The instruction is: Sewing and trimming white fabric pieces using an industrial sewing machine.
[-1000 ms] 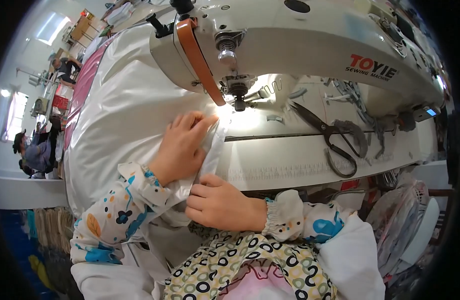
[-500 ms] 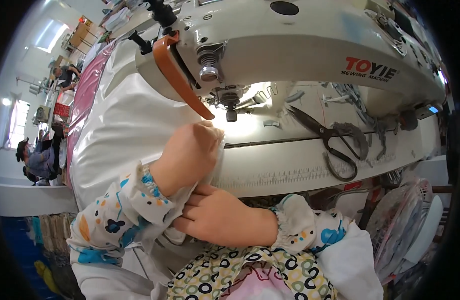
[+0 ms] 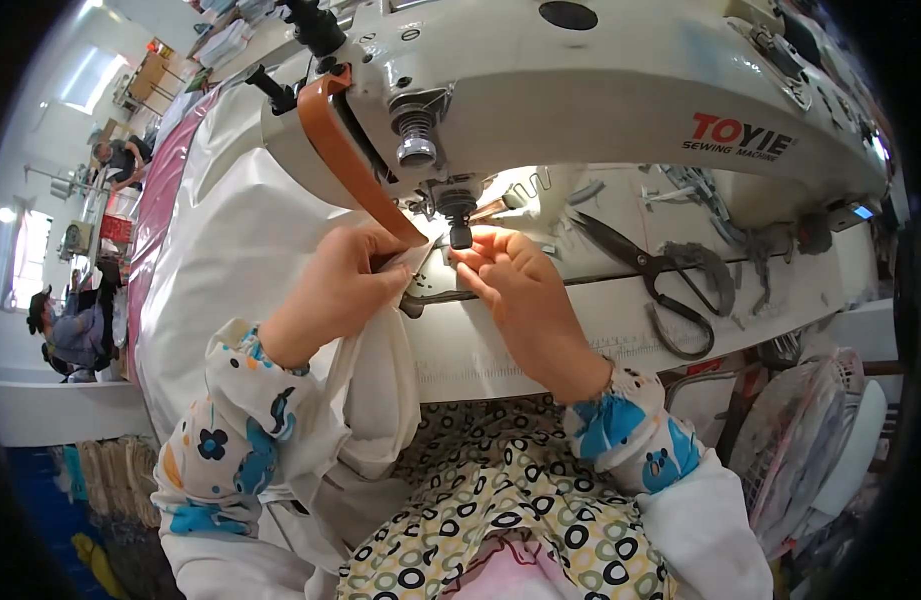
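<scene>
My left hand [image 3: 333,292] pinches the edge of a white, slightly glossy fabric [image 3: 216,245] between thumb and fingers, just left of the needle area. The fabric spreads over the table on the left, and folds of it hang down below that hand. Beside the needle area of the cream sewing machine [image 3: 601,105], my right hand [image 3: 529,305] has thumb and fingertips drawn together; what they grip, if anything, is too small to make out. A dark round knob [image 3: 461,235] stands just above those fingertips. An orange guard [image 3: 346,160] curves down close to my left fingers.
Black scissors [image 3: 653,268] lie on the machine bed to the right, near grey fabric scraps [image 3: 706,275]. A printed ruler runs along the bed's front edge. Plastic-wrapped items [image 3: 796,450] stand at lower right. Two people are farther off at the left.
My right hand has moved up and right from beneath my left wrist to the needle area. My left hand has turned and shifted slightly left, still holding the fabric, whose folds now hang down.
</scene>
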The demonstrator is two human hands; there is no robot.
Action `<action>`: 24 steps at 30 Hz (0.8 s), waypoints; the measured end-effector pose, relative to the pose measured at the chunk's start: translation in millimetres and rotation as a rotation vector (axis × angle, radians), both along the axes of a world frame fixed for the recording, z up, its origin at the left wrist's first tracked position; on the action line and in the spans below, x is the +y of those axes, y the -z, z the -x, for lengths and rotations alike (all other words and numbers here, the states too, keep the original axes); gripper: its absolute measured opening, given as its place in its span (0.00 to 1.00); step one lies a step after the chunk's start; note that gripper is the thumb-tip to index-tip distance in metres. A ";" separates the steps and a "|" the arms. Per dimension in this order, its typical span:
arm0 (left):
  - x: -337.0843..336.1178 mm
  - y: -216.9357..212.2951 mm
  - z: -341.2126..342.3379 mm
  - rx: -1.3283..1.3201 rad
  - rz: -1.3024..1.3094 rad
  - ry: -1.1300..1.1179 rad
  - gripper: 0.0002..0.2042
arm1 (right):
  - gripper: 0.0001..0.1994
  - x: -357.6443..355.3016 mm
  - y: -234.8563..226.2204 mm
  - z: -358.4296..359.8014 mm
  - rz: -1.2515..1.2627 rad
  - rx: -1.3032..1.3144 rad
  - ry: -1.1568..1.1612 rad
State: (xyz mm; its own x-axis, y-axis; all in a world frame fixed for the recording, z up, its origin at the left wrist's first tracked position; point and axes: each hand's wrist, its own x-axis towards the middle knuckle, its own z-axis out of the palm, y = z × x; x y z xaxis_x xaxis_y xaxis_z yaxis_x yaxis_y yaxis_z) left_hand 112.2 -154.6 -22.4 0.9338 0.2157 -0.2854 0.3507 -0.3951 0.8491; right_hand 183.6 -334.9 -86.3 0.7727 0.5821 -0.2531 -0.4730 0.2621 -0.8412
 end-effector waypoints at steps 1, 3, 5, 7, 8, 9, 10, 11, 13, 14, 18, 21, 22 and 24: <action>-2.1 -2.5 -1.0 -0.021 -0.086 0.019 0.12 | 0.12 2.5 2.9 -4.0 -0.095 0.135 -0.009; -10.4 -6.1 -1.8 -0.044 -0.170 0.029 0.11 | 0.11 1.1 5.5 -11.8 -0.110 0.105 -0.083; -22.3 -5.9 0.1 0.141 -0.600 0.151 0.11 | 0.09 -3.2 5.1 -16.9 -0.053 0.054 -0.130; -36.1 0.9 4.0 0.004 -0.698 0.181 0.10 | 0.09 -5.4 4.5 -20.5 0.035 -0.022 -0.147; -42.1 6.0 6.4 -0.108 -0.797 0.220 0.09 | 0.08 -4.9 4.4 -21.8 0.055 -0.127 -0.137; -45.9 11.3 7.9 -0.132 -0.901 0.272 0.08 | 0.08 -4.2 4.5 -22.6 0.101 -0.105 -0.151; -47.7 16.6 9.3 -0.147 -0.907 0.255 0.08 | 0.08 -2.3 5.0 -22.8 0.157 -0.181 -0.150; -48.5 21.5 10.2 -0.160 -0.922 0.270 0.06 | 0.08 -0.8 5.5 -23.1 0.209 -0.260 -0.150; -47.3 29.5 11.2 -0.175 -0.936 0.277 0.05 | 0.08 1.5 7.5 -22.1 0.224 -0.302 -0.147; -46.3 32.1 11.0 -0.191 -0.892 0.257 0.08 | 0.08 1.2 8.5 -21.1 0.240 -0.338 -0.131; -47.1 35.3 6.8 -0.203 -0.904 0.201 0.05 | 0.07 0.2 13.1 -14.1 0.200 -0.343 -0.088; -51.0 34.7 2.6 -0.086 -0.904 0.160 0.05 | 0.06 -0.1 15.8 -10.6 0.215 -0.383 -0.042; -51.6 34.7 1.4 -0.088 -0.903 0.159 0.05 | 0.06 0.1 16.1 -10.6 0.226 -0.418 -0.017; -51.1 35.4 0.7 -0.119 -0.886 0.127 0.05 | 0.06 0.5 15.9 -10.4 0.236 -0.452 0.005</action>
